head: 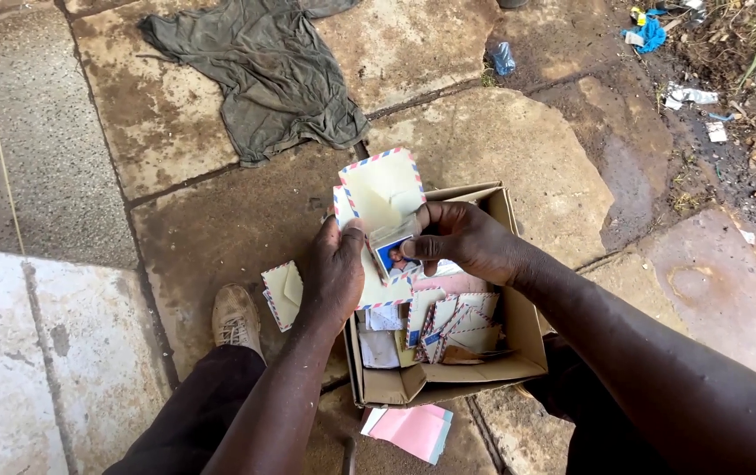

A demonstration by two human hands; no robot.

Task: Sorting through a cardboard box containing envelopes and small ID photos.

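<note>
While we hold the open envelope (384, 189) up over the cardboard box (519, 330), our right hand (466, 239) is working a small photo (396, 255) at its mouth; the envelope is cream with a red and blue striped edge, flap standing up, and the photo sits partly out of the pocket; whether it is going in or coming out we cannot tell. Our left hand (334, 273) is closed around the envelope's lower left side, thumb on the front, pressing it steady; the right hand pinches the photo between thumb and fingertips, closed tight on its top edge.

We judge the step in hand to be the fitting of photo to envelope; the next move, by our reckoning, calls for keeping the pocket spread with the left thumb while the right guides the photo straight, since a bent corner would catch on the paper.

Below, the box holds many more such envelopes (453, 325), loosely stacked; one more envelope (283, 295) lies on the stone floor just beside our shoe (235, 318); pink paper (409, 431) lies under the box's near edge; a grey shirt (259, 70) lies spread well beyond; litter (712, 97) sits at the far right.
</note>
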